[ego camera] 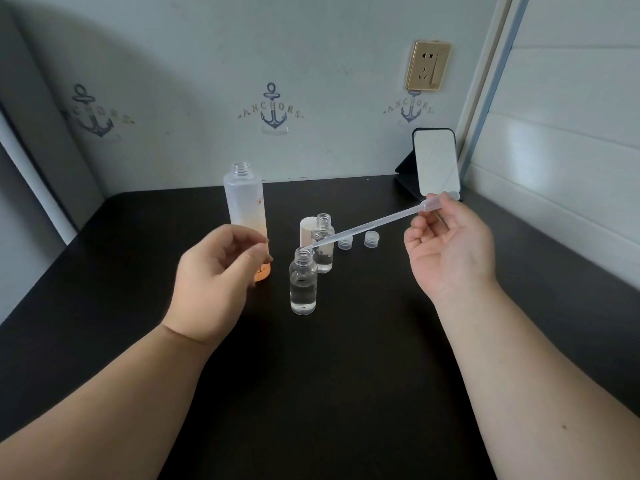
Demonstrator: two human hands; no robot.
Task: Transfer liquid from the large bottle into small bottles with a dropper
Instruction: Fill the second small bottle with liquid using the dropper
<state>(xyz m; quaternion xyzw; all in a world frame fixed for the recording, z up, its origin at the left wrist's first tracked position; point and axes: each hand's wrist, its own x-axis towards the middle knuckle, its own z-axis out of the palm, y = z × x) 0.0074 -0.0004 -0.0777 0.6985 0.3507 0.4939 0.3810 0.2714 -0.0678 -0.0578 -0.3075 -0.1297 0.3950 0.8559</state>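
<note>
Right hand (450,244) is pinching the bulb end of the dropper (367,225), tip sitting at the mouth of the near small bottle (303,282), mid-bench. That bottle is standing upright, uncapped, partly filled with clear liquid. Second small bottle (323,244) is standing just behind it, also open. Left hand (216,275) is hovering loosely curled, grasping nothing, in front of the large bottle (246,209), which is standing open toward the bench's back-left. Two caps (358,240) are lying right of the small bottles. A mirror (437,164) is propped in the back-right corner.
</note>
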